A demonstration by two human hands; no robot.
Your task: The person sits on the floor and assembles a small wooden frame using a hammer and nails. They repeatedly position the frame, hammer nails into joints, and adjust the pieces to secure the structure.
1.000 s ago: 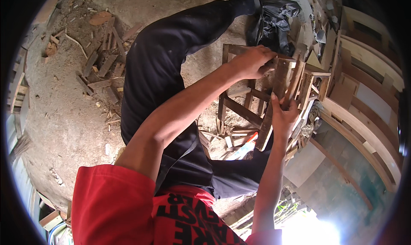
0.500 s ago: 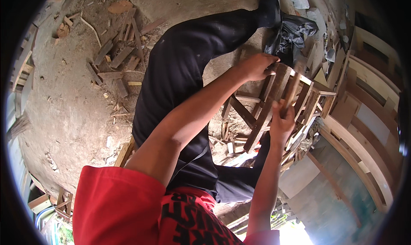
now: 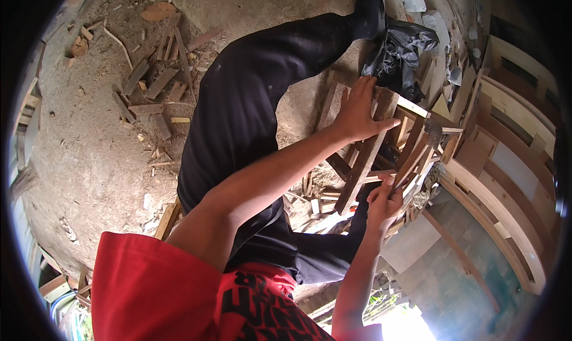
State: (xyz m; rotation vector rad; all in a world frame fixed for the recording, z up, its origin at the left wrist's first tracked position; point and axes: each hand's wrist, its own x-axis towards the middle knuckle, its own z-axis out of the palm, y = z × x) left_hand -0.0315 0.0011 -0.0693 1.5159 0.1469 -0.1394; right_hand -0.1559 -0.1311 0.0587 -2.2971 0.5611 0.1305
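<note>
A small wooden stool frame [image 3: 366, 168] lies on its side between my legs, its legs and crosspieces angled toward me. My left hand [image 3: 359, 111] rests on its upper end, fingers stretched out and thumb spread across one leg. My right hand [image 3: 384, 209] is closed round the wooden handle of a hammer [image 3: 414, 156]. The dark hammer head is at the stool's right corner, by the joint of the crosspieces; whether it touches the wood I cannot tell. Any nail there is too small to make out.
A crumpled black plastic bag [image 3: 405, 46] lies beyond the stool, near my foot. Wood offcuts [image 3: 161, 82] litter the dirt floor at left. Stacked wooden frames [image 3: 506, 186] and a greenish board [image 3: 453, 263] stand at right. More scraps lie under the stool.
The hammer has swung down and right to the stool's corner, with my right hand lower. My left hand has opened from its curled hold at the stool's end and spread over the leg.
</note>
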